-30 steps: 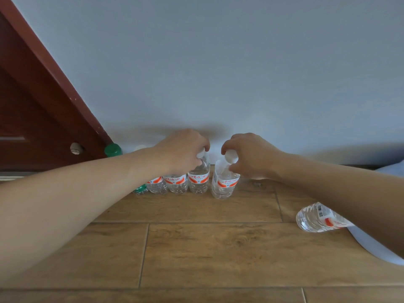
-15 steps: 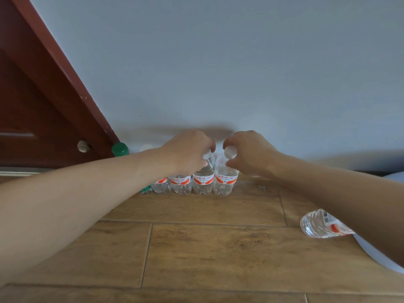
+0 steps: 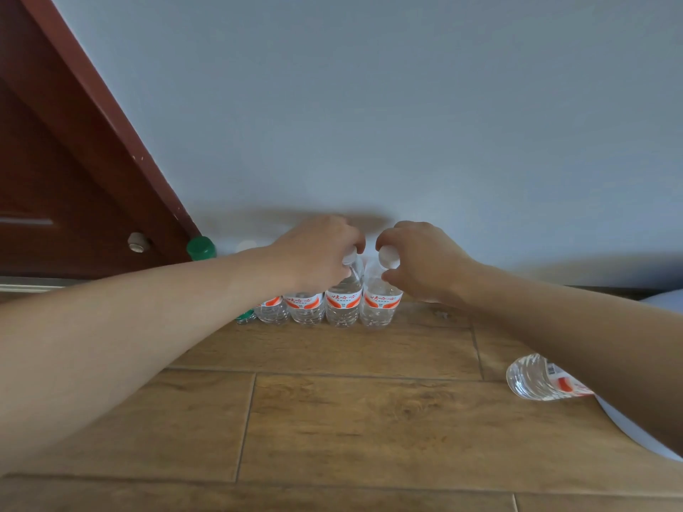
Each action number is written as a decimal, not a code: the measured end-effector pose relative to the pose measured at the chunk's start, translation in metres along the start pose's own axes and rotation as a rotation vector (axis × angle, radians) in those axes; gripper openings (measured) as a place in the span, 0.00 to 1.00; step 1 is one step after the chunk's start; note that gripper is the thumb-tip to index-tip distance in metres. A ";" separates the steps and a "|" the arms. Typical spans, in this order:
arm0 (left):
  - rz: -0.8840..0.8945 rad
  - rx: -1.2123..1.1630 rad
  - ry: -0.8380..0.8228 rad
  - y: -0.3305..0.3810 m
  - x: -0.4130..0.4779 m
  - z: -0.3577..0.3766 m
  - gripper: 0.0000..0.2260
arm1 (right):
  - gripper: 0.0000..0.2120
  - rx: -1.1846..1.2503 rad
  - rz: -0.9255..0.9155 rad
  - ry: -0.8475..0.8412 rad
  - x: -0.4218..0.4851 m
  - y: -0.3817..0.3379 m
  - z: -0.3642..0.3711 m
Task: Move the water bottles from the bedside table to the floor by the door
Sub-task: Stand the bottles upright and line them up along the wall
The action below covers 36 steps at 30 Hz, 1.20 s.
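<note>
One bottle (image 3: 343, 306) gripped by left hand (image 3: 318, 253), neighbouring bottle (image 3: 380, 304) by right hand (image 3: 421, 260)

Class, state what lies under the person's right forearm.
A clear water bottle lies on its side on the wooden floor; its base shows, while the right forearm covers its cap end.

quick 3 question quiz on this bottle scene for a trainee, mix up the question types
1. True or false: the bottle lying on its side touches the upright row of bottles.
2. The cap nearest the door is: A white, B green, C blue.
3. Fill in: the end bottle gripped by the right hand stands at the row's ___ end; the left hand grips the neighbouring bottle.
Key: 1 false; 2 B; 3 right.
</note>
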<state>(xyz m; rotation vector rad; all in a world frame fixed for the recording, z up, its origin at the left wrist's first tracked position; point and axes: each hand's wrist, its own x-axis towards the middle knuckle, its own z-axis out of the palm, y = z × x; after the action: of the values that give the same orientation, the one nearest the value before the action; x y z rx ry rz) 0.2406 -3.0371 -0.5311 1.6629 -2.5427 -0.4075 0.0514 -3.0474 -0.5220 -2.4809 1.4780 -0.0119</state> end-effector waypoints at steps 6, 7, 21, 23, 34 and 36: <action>0.007 0.004 0.012 0.000 0.000 -0.001 0.14 | 0.14 0.017 -0.009 0.017 -0.003 0.000 0.002; 0.007 0.005 0.012 0.000 0.000 -0.001 0.14 | 0.14 0.018 -0.007 0.020 -0.003 0.000 0.002; 0.000 -0.009 0.046 0.005 -0.006 -0.003 0.21 | 0.20 0.061 0.037 -0.005 -0.007 0.001 -0.002; 0.001 -0.002 0.049 0.006 -0.006 -0.004 0.21 | 0.22 0.054 0.039 -0.014 -0.009 0.001 -0.002; -0.019 0.024 0.014 0.011 -0.018 -0.017 0.22 | 0.27 0.041 0.025 -0.024 -0.014 -0.001 -0.011; -0.017 0.037 0.013 0.014 -0.022 -0.020 0.22 | 0.26 0.035 0.020 -0.016 -0.018 -0.002 -0.015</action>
<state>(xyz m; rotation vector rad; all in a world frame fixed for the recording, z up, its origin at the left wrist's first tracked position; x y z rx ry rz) 0.2418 -3.0153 -0.5061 1.6955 -2.5440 -0.3514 0.0420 -3.0340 -0.5051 -2.4328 1.4838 -0.0135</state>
